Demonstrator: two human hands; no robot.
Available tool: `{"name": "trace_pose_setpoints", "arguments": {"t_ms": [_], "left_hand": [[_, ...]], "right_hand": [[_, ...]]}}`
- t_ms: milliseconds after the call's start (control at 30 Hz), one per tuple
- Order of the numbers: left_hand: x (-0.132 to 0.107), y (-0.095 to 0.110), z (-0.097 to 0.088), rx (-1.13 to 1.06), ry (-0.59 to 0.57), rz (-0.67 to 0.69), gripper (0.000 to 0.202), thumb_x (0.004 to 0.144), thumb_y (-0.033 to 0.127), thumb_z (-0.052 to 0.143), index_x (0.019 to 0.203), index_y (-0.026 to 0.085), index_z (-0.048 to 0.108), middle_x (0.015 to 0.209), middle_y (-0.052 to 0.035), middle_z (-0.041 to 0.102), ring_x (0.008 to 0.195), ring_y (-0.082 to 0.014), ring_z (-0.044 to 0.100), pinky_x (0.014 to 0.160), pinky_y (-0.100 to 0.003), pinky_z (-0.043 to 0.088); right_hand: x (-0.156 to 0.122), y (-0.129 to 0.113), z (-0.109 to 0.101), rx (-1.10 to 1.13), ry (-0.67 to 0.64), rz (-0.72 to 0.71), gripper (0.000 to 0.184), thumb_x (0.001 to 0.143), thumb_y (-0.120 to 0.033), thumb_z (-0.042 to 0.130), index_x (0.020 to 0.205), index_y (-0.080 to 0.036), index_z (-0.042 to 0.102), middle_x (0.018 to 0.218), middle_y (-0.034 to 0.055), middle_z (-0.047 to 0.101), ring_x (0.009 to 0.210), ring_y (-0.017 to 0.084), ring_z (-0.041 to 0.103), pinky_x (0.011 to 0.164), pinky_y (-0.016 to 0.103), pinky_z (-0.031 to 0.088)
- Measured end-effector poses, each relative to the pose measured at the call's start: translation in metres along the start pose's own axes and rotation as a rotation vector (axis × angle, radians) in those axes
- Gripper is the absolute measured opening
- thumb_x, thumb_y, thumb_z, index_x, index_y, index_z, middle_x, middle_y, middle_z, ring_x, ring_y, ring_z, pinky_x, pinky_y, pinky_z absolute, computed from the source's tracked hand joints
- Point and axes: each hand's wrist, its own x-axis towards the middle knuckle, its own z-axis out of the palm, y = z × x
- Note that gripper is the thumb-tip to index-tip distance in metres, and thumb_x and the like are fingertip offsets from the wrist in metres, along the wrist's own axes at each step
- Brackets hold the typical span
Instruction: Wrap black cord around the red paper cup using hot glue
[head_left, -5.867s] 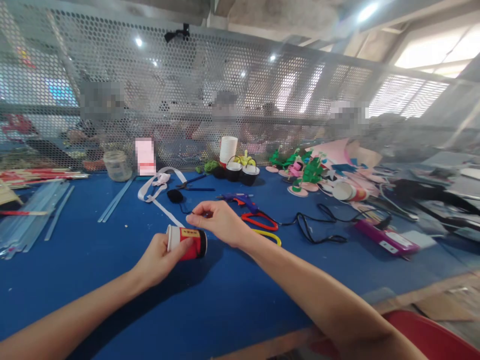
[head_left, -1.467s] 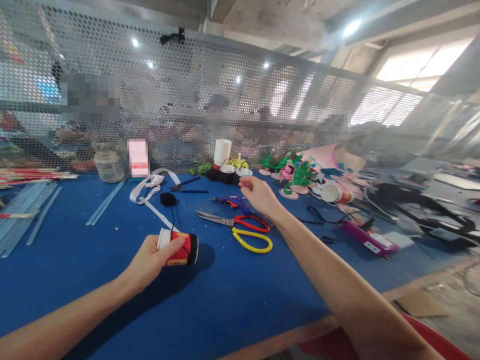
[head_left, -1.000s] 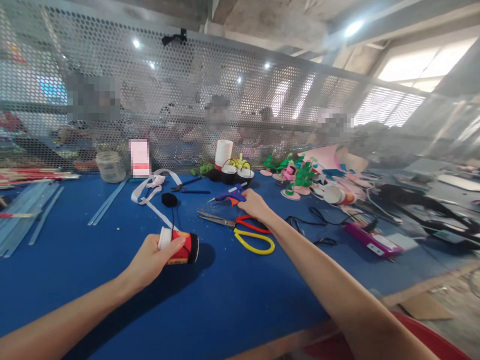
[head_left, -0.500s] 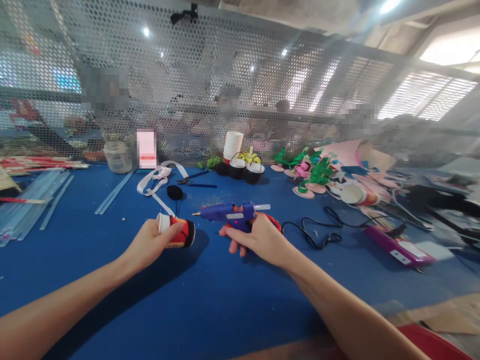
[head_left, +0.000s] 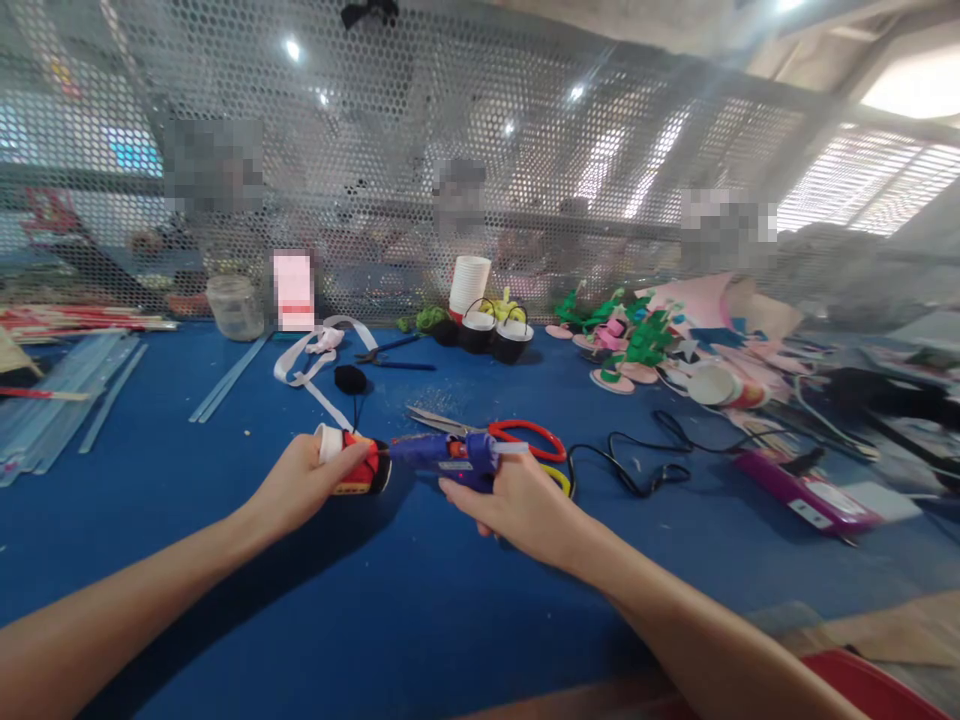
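Note:
My left hand [head_left: 296, 485] is wrapped around a small red paper cup [head_left: 355, 470] lying on its side on the blue table [head_left: 420, 620], open mouth facing right. My right hand [head_left: 517, 500] grips a blue glue gun [head_left: 450, 455] with its nozzle pointing left, tip right at the cup's rim. A thin black cord runs from the cup up to a black pompom [head_left: 349, 379] behind it.
Red-and-yellow scissors [head_left: 517, 437] lie just behind the glue gun, whose black cable [head_left: 637, 465] trails right. Stacked cups and black mini buckets [head_left: 495, 335], green and pink craft pieces [head_left: 630, 345], white ribbon [head_left: 319, 350], glue sticks [head_left: 67, 395] and a mesh screen [head_left: 450, 180] with people behind it.
My right hand reached to the back, picked up the glue gun and brought it left until its nozzle met the cup. My left hand stayed on the cup.

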Motion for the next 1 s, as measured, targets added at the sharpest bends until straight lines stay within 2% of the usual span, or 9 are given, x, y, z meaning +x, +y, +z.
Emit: {"name": "trace_pose_setpoints", "arguments": {"t_ms": [167,400,533,700,1000], "left_hand": [[0.0004,-0.0007,-0.0003,-0.029,0.013,-0.033,0.029,0.062,0.039,0.057,0.067,0.011,0.066,0.054,-0.0022,0.062,0.050,-0.0147,0.053,0.043,-0.021,0.034],[0.0004,-0.0018,-0.0008,-0.005,0.033,-0.037,0.030,0.063,0.040,0.056,0.067,0.011,0.064,0.053,-0.0014,0.060,0.050,-0.0146,0.052,0.044,-0.021,0.034],[-0.0004,-0.0002,0.0001,0.009,0.042,-0.045,0.030,0.063,0.040,0.055,0.064,0.011,0.063,0.051,-0.0007,0.059,0.049,-0.0143,0.051,0.044,-0.021,0.034],[0.0002,-0.0011,0.0007,-0.010,0.047,-0.041,0.029,0.062,0.040,0.055,0.065,0.011,0.063,0.050,-0.0002,0.058,0.048,-0.0144,0.051,0.044,-0.022,0.035],[0.0022,-0.0025,0.0012,0.010,0.041,-0.057,0.033,0.064,0.043,0.052,0.066,0.011,0.060,0.049,0.0011,0.053,0.048,-0.0133,0.047,0.045,-0.022,0.034]], "right_hand": [[-0.0025,-0.0047,-0.0007,-0.067,-0.016,0.017,0.016,0.069,-0.026,0.050,0.056,-0.017,0.047,0.035,-0.0054,0.041,0.030,0.008,0.044,0.030,0.017,0.033],[-0.0040,-0.0067,0.0009,-0.173,0.030,-0.079,0.015,0.068,-0.022,0.049,0.054,-0.018,0.045,0.036,-0.0047,0.042,0.033,0.009,0.042,0.033,0.019,0.031],[-0.0054,-0.0027,0.0018,-0.183,0.003,-0.070,0.015,0.069,-0.022,0.049,0.055,-0.018,0.045,0.037,-0.0047,0.041,0.034,0.008,0.040,0.033,0.019,0.029],[-0.0049,-0.0020,0.0018,-0.188,0.037,-0.127,0.011,0.068,-0.020,0.049,0.057,-0.017,0.046,0.041,-0.0053,0.040,0.036,0.006,0.035,0.034,0.018,0.027],[-0.0054,-0.0072,0.0001,-0.223,0.026,-0.149,0.012,0.067,-0.016,0.047,0.056,-0.017,0.044,0.042,-0.0053,0.040,0.037,0.006,0.036,0.036,0.017,0.028]]}}
